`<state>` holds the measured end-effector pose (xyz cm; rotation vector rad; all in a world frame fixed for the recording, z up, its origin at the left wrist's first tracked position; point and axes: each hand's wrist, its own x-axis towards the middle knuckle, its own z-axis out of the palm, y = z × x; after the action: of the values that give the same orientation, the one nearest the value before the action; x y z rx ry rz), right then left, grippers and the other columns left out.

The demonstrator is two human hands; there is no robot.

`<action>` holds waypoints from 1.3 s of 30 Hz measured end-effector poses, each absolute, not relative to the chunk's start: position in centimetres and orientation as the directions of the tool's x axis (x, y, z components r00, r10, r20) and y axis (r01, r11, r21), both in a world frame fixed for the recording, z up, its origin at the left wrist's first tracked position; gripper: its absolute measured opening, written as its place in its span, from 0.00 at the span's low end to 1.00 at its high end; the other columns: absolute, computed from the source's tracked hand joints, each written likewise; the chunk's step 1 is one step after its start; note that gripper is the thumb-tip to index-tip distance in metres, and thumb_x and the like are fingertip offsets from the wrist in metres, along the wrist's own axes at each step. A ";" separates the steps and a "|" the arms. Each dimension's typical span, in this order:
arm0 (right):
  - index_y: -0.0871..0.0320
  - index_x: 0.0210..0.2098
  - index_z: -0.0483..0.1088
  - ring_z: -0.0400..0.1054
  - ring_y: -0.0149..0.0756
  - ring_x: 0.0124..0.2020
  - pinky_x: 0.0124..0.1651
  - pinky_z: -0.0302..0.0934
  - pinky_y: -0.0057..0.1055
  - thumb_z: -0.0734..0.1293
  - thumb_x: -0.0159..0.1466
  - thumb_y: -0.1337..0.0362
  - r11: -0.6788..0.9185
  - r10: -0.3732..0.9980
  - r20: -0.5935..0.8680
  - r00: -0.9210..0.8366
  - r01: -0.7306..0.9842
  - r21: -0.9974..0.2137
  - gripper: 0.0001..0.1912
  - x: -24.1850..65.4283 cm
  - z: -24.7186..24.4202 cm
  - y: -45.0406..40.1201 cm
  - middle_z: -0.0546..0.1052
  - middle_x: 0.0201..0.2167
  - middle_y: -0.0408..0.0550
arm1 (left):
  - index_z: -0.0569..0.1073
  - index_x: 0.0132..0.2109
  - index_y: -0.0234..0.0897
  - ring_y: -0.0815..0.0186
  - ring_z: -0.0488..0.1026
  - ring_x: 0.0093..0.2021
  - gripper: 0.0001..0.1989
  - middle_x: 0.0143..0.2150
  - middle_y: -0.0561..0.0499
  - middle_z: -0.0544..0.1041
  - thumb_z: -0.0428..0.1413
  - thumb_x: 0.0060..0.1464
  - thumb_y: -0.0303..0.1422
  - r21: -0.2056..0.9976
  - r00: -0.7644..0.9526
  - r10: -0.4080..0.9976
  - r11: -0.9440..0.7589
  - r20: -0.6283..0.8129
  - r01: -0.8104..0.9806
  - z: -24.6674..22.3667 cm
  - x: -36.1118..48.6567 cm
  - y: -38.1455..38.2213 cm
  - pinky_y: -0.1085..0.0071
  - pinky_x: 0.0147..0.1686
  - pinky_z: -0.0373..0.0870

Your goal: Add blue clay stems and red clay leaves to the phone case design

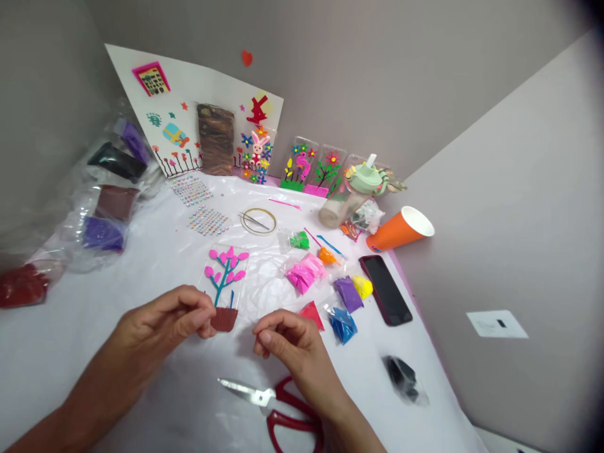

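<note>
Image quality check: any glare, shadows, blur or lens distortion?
Head view: pale sheen on the wrinkled white table cover; head view: soft, diffuse shading below the left hand; head view: black packet looks soft-edged; head view: dark vignetting at right, orange cup leaning outward, probably wide-angle distortion.

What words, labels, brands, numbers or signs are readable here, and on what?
None can be read.
Orange cup: small blue-and-red mark near the base, too small to read.
White plate on the wall: faint marks, too blurred to read.
Pink-edged yellow patch: dark marks, too small to tell if they are writing.
</note>
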<state>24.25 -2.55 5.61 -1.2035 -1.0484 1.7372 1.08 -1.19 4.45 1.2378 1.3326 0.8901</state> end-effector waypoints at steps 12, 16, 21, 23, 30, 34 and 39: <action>0.57 0.33 0.79 0.69 0.30 0.29 0.37 0.64 0.26 0.75 0.62 0.54 -0.384 0.899 -0.341 -0.276 -0.121 -0.915 0.12 24.1 4.9 -2.4 0.77 0.25 0.42 | 0.82 0.33 0.50 0.59 0.80 0.37 0.14 0.35 0.55 0.84 0.63 0.48 0.53 0.875 0.074 0.989 0.079 -0.130 0.478 4.0 -2.4 3.1 0.78 0.35 0.73; 0.57 0.34 0.79 0.69 0.30 0.29 0.37 0.64 0.26 0.75 0.62 0.53 -0.395 0.892 -0.350 -0.285 -0.117 -0.911 0.13 24.1 4.7 -2.2 0.77 0.26 0.43 | 0.84 0.36 0.51 0.57 0.81 0.43 0.16 0.40 0.54 0.85 0.62 0.49 0.54 0.869 0.120 0.982 0.071 -0.148 0.490 3.6 -2.7 3.4 0.78 0.41 0.74; 0.57 0.34 0.79 0.70 0.31 0.29 0.37 0.65 0.28 0.76 0.61 0.52 -0.400 0.889 -0.360 -0.283 -0.098 -0.911 0.14 24.2 4.7 -2.2 0.77 0.26 0.43 | 0.85 0.35 0.52 0.57 0.82 0.43 0.16 0.40 0.52 0.86 0.60 0.51 0.54 0.855 0.194 0.972 0.012 -0.131 0.519 3.6 -2.8 4.1 0.76 0.43 0.74; 0.57 0.34 0.79 0.70 0.31 0.29 0.38 0.65 0.28 0.75 0.61 0.52 -0.396 0.888 -0.356 -0.289 -0.092 -0.914 0.14 24.2 4.8 -2.2 0.77 0.25 0.43 | 0.84 0.34 0.52 0.57 0.81 0.41 0.16 0.38 0.52 0.85 0.59 0.52 0.54 0.849 0.225 0.969 -0.033 -0.102 0.528 3.4 -2.8 4.4 0.75 0.42 0.74; 0.57 0.34 0.79 0.70 0.31 0.30 0.38 0.65 0.27 0.75 0.61 0.53 -0.390 0.890 -0.348 -0.295 -0.096 -0.916 0.13 24.2 4.7 -2.3 0.77 0.26 0.42 | 0.83 0.34 0.52 0.58 0.78 0.41 0.14 0.38 0.51 0.82 0.59 0.55 0.52 0.832 0.283 0.958 -0.124 -0.042 0.541 1.5 -3.1 5.0 0.72 0.43 0.71; 0.57 0.34 0.79 0.70 0.30 0.30 0.38 0.64 0.26 0.75 0.62 0.54 -0.396 0.886 -0.350 -0.303 -0.103 -0.912 0.12 24.2 4.6 -2.3 0.77 0.26 0.42 | 0.82 0.33 0.51 0.58 0.77 0.40 0.14 0.37 0.51 0.81 0.59 0.56 0.52 0.820 0.274 0.961 -0.121 -0.045 0.559 1.1 -3.3 5.2 0.71 0.42 0.69; 0.57 0.34 0.79 0.70 0.31 0.30 0.38 0.65 0.27 0.75 0.62 0.54 -0.398 0.885 -0.353 -0.303 -0.098 -0.912 0.12 24.3 4.8 -2.3 0.77 0.26 0.43 | 0.82 0.34 0.51 0.57 0.76 0.42 0.15 0.38 0.51 0.81 0.58 0.57 0.53 0.805 0.304 0.952 -0.152 -0.037 0.574 0.9 -3.3 5.2 0.70 0.44 0.68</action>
<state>24.27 -2.29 4.75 -1.2163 -1.0787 1.7845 -3.29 5.21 0.89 1.8328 1.3648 0.6477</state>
